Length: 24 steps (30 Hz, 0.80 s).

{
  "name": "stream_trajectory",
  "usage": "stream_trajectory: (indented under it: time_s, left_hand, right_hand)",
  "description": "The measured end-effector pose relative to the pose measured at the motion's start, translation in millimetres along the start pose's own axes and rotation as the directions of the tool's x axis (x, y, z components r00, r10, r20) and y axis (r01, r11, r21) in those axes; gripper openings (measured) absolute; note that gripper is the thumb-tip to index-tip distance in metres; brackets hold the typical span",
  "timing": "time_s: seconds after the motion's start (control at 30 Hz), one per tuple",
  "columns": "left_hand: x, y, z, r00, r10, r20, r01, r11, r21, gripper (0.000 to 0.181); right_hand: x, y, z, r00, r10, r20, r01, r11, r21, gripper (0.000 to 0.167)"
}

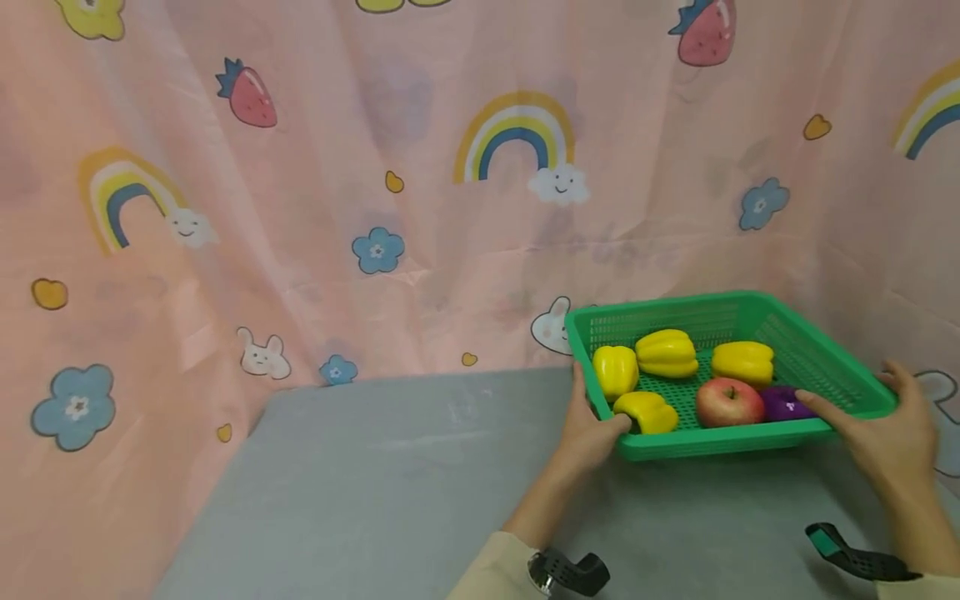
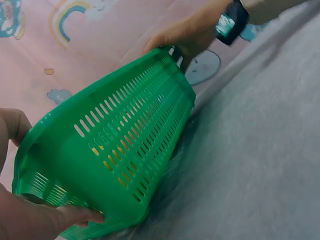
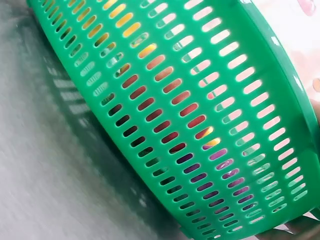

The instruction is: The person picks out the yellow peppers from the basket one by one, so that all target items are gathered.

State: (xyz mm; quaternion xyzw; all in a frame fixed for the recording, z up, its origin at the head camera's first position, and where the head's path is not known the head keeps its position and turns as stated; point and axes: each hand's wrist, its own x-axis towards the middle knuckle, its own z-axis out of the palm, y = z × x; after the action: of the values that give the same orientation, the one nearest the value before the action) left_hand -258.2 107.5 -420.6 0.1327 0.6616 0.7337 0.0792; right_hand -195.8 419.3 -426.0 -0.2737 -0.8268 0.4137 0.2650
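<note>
A green plastic basket is held by both hands at the right of the head view. My left hand grips its left front corner, thumb over the rim. At the right front corner, my right hand holds the rim with the thumb reaching inside. Several yellow bell peppers, such as the back one, lie in the basket. Near its front wall are a red apple and a glossy purple item, partly covered by the right thumb. Slotted walls hide most of the contents in both wrist views.
A grey tabletop spreads under and left of the basket. Behind it hangs a pink curtain printed with rainbows, flowers and strawberries. Dark straps circle both wrists.
</note>
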Motion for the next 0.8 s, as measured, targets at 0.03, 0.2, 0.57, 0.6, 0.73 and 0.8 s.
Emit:
stream_trajectory:
  time_s: [0.03,0.2,0.57,0.6,0.73,0.8]
  left_hand:
    - [-0.8,0.5,-2.9,1.0,-0.004,-0.007,0.004,1.0,-0.003,0.113]
    - [-4.9,5.1,-17.6,0.998,-0.038,-0.058,0.039,0.999,0.016,0.112]
    - [-12.1,13.3,-56.0,0.997,-0.014,-0.075,0.017,0.999,0.04,0.112]
    - [-13.1,13.3,-60.6,0.998,-0.008,-0.07,0.01,0.999,0.035,0.111]
    - [-19.6,15.5,-80.5,0.998,0.011,-0.069,-0.008,0.999,0.046,0.109]
    - [-23.1,17.6,-91.0,0.997,0.022,-0.071,-0.018,0.998,0.053,0.108]
  right_hand:
    - [-1.4,-2,3,1.0,0.005,0.005,-0.005,1.0,0.004,0.101]
    - [-5.1,-8,14,0.999,0.027,0.045,-0.029,0.999,0.028,0.097]
    - [-7.3,-20,28,0.973,0.067,0.222,-0.082,0.995,0.058,0.1]
    - [-9.0,-23,29,0.971,0.069,0.23,-0.086,0.994,0.065,0.099]
    - [-18.1,-37,34,0.963,0.044,0.265,-0.063,0.996,0.065,0.095]
    - [-22.3,-44,38,0.956,0.02,0.293,-0.037,0.998,0.053,0.095]
